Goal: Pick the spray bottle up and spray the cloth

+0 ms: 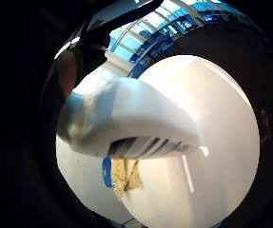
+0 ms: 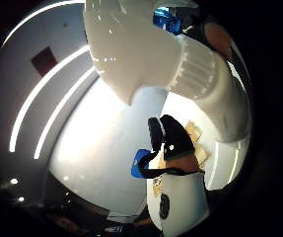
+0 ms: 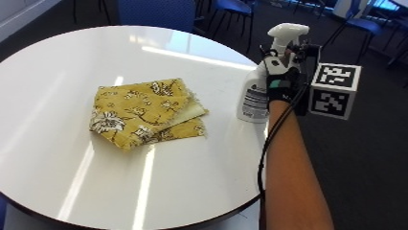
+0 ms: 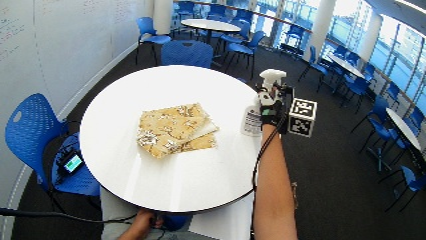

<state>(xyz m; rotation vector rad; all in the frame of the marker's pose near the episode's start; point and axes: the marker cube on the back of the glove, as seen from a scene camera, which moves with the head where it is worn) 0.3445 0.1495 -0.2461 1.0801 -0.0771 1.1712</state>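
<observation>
Round white table point(image 3: 57, 72) bears yellow cloth point(image 3: 143, 114); blue chairs point(image 4: 36, 135) around

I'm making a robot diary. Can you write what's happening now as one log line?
step: grasp | right hand: holds spray bottle by neck, upright at table edge | cloth: folded, apart, not sprayed yet

Black glove on right hand point(image 3: 279, 81)

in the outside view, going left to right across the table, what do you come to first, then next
Folded yellow cloth lying flat on the white table → white spray bottle near the table's right edge → gloved right hand gripping the bottle at its neck.
</observation>
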